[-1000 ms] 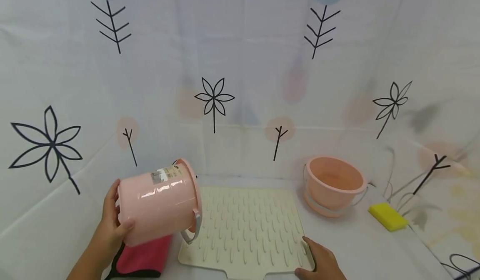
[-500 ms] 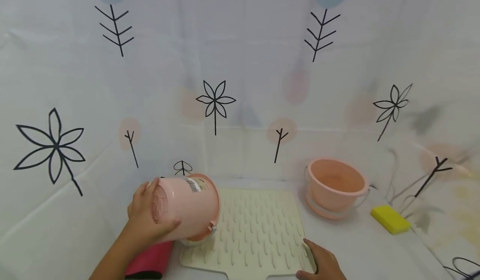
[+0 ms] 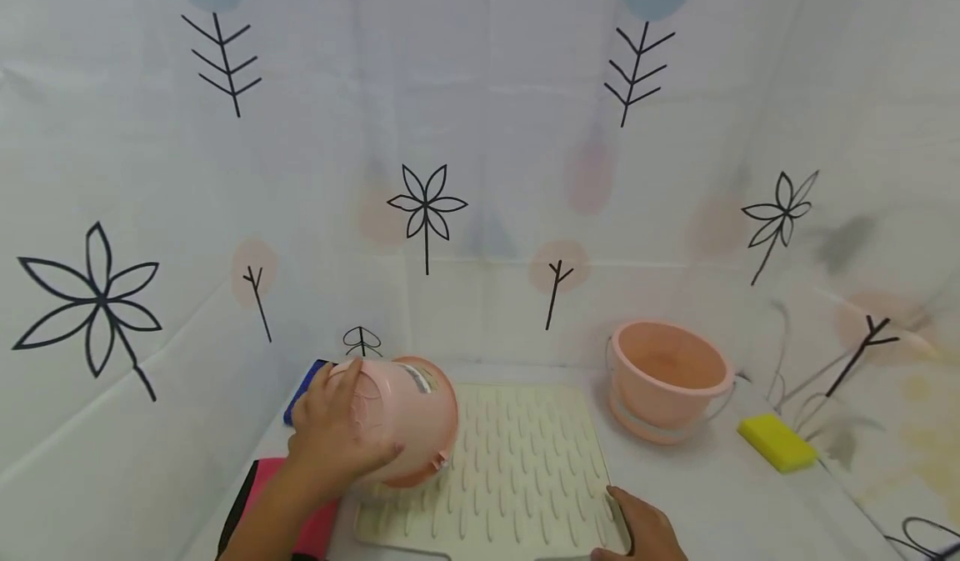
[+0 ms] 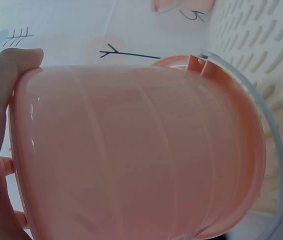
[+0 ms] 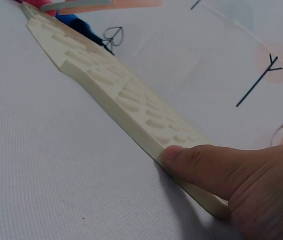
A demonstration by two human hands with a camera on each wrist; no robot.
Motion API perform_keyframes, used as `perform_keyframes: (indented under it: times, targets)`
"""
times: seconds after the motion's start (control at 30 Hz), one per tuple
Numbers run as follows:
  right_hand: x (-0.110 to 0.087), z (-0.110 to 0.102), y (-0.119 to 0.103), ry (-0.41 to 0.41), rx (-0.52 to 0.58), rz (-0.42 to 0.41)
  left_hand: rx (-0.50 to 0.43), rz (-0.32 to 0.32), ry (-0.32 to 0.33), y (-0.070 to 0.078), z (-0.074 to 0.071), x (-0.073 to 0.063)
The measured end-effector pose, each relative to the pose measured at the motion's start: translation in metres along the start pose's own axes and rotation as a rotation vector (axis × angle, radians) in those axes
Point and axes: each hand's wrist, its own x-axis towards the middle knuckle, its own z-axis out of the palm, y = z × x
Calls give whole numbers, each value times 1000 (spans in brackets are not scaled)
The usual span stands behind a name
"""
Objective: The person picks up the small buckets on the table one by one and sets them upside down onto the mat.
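Observation:
My left hand [image 3: 330,436] grips a pink bucket [image 3: 412,419] round its base, the thumb along the side. The bucket lies tipped over the left part of a cream draining board [image 3: 525,453], its mouth facing right. In the left wrist view its grey handle [image 4: 281,165] hangs at the rim. I cannot tell whether the bucket touches the board. My right hand [image 3: 645,528] holds the board's near right corner. In the right wrist view the right thumb [image 5: 196,160] presses against the board's front edge; the other fingers are hidden.
A wide peach basin [image 3: 667,378] with a wire handle stands at the back right. Beside it lies a yellow sponge [image 3: 777,443]. A red and black cloth-like thing [image 3: 318,528] and a blue object [image 3: 300,393] lie at the left. A patterned curtain [image 3: 487,127] hangs behind.
My left hand has carried the bucket rightward and lower over the board, uncovering the blue object. The bucket's base has turned more toward me. The right hand stays at the board's corner.

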Motion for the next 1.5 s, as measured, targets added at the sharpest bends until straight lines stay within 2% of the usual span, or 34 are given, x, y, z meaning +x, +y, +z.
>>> perform_keyframes:
  times: [0.17, 0.33, 0.43, 0.67, 0.9, 1.2, 1.5]
  targets:
    - [3, -4, -5, -45, 39, 52, 60, -43, -26, 11, 17, 3]
    - [2, -3, -7, -59, 40, 51, 112, -54, -26, 20, 27, 4]
    - [0, -2, -6, -40, 30, 38, 147, -43, -23, 26, 32, 6]
    - [-7, 0, -1, 21, -35, -20, 143, -2, -35, 36, 39, 9]
    - [-5, 2, 0, 33, -48, -53, 146, 44, -42, 41, 41, 27]
    - [-2, 0, 1, -5, -38, -50, 147, 76, -199, 45, 40, 53]
    - [0, -2, -2, -64, 58, 19, 180, 106, -271, 49, 46, 69]
